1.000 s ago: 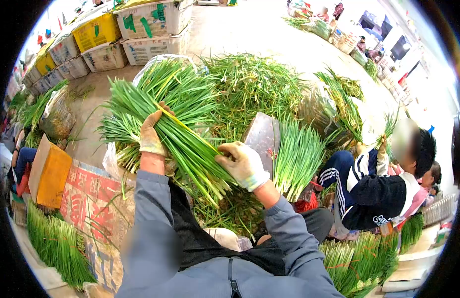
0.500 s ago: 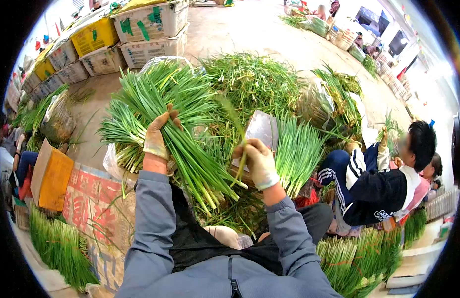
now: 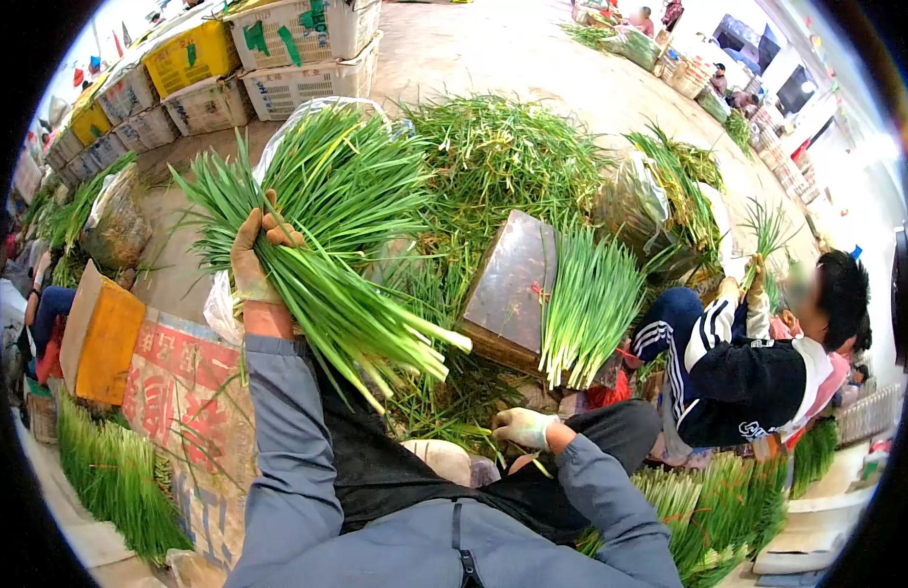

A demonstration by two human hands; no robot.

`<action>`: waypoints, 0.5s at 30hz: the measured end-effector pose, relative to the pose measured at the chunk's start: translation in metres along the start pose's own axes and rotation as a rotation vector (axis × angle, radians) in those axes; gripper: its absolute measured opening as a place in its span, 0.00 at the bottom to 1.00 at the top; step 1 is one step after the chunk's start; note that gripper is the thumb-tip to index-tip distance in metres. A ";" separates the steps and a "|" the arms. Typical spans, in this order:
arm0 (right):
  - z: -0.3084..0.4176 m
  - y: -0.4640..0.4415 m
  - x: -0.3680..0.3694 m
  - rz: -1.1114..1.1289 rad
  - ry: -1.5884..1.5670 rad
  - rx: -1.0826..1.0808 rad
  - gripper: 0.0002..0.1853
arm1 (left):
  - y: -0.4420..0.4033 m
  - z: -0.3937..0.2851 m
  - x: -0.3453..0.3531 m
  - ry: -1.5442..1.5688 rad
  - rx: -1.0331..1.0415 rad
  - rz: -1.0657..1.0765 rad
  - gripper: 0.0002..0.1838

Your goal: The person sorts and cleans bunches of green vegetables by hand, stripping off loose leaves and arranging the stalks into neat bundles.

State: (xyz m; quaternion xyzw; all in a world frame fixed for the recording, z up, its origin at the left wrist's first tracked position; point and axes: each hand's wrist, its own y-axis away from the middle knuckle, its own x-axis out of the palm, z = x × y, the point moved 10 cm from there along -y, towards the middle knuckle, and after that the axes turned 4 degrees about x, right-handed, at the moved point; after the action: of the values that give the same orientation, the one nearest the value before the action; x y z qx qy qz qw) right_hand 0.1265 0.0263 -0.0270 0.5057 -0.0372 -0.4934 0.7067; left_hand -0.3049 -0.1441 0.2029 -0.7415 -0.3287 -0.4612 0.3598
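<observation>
Left hand point(image 3: 254, 257) clasped leafy bunch point(image 3: 351, 309), probably keeping it together | right hand's point(image 3: 523, 428) grip was unclear | block point(image 3: 516, 269) stood beyond it

White crates point(image 3: 312, 91) stand stacked two high at the upper left, with a yellow crate point(image 3: 190, 61) in the upper row beside them. At the left, an orange-faced cardboard box point(image 3: 111, 343) stands beside a red-printed floor sheet point(image 3: 180, 377). At the right, a person point(image 3: 743, 367) sits wearing a dark-and-white jacket point(image 3: 753, 390).
</observation>
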 end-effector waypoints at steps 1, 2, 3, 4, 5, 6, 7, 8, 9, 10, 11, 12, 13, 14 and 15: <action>-0.017 -0.023 0.005 -0.024 0.136 0.012 0.21 | 0.003 0.003 0.005 -0.005 -0.001 0.003 0.21; 0.006 -0.016 -0.017 -0.017 0.222 0.003 0.21 | 0.004 0.006 0.014 0.013 -0.014 0.050 0.23; 0.037 -0.006 -0.058 -0.012 0.308 -0.005 0.20 | 0.007 0.010 0.023 0.030 -0.027 0.097 0.25; 0.056 -0.005 -0.107 -0.188 0.389 -0.099 0.19 | 0.010 0.015 0.031 0.021 -0.015 0.106 0.27; 0.080 0.004 -0.167 -0.455 0.485 -0.220 0.19 | 0.013 0.020 0.036 0.014 -0.017 0.110 0.27; 0.105 0.045 -0.238 -0.834 0.292 -0.148 0.18 | 0.016 0.029 0.042 0.038 -0.065 0.137 0.27; 0.100 0.072 -0.287 -1.143 0.151 0.110 0.17 | 0.019 0.038 0.048 0.063 -0.110 0.162 0.27; 0.138 0.097 -0.309 -1.334 0.164 -0.105 0.22 | 0.021 0.044 0.047 0.041 -0.115 0.139 0.29; 0.172 0.127 -0.317 -1.519 0.177 -0.329 0.27 | 0.021 0.047 0.046 0.039 -0.113 0.144 0.29; 0.195 0.115 -0.311 -1.265 -0.058 -0.431 0.28 | 0.021 0.056 0.050 0.055 -0.166 0.216 0.28; 0.218 0.096 -0.292 -0.993 -0.282 -0.515 0.29 | 0.024 0.066 0.055 0.073 -0.221 0.280 0.28; 0.235 0.077 -0.269 -0.817 -0.358 -0.549 0.30 | 0.023 0.072 0.050 0.043 -0.217 0.210 0.33; 0.251 0.060 -0.244 -0.640 -0.432 -0.582 0.31 | 0.024 0.078 0.053 0.043 -0.220 0.211 0.33; 0.261 0.047 -0.230 -0.615 -0.410 -0.600 0.30 | 0.026 0.083 0.055 0.038 -0.225 0.213 0.33; 0.267 0.037 -0.218 -0.586 -0.392 -0.620 0.29 | 0.028 0.087 0.056 0.031 -0.230 0.211 0.34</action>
State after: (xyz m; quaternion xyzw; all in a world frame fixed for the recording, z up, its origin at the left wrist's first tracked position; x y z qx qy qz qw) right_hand -0.1072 0.0057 0.2274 0.1575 0.1234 -0.7461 0.6351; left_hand -0.2228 -0.0772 0.2209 -0.8010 -0.1884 -0.4668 0.3239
